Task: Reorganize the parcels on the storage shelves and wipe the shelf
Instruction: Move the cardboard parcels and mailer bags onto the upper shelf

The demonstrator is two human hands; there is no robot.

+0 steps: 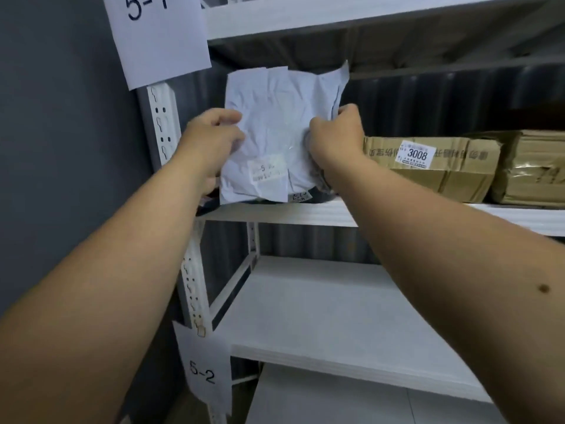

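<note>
Crinkled plastic parcel (281, 130), cardboard box (428, 166)

- One view only, taken from the person's head, facing forward and slightly down at a white shelf rack (275, 214).
- It sits close: both forearms stretch out from the bottom corners toward the middle shelf.
- The wide lens bends the rack's post (162, 123) and boards near the edges.

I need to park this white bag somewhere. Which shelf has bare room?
The lower shelf, beside the 5-2 tag, shows bare board. The upper shelf is crowded: both hands hold the white bag at its left end, and cardboard boxes fill the right.
</note>
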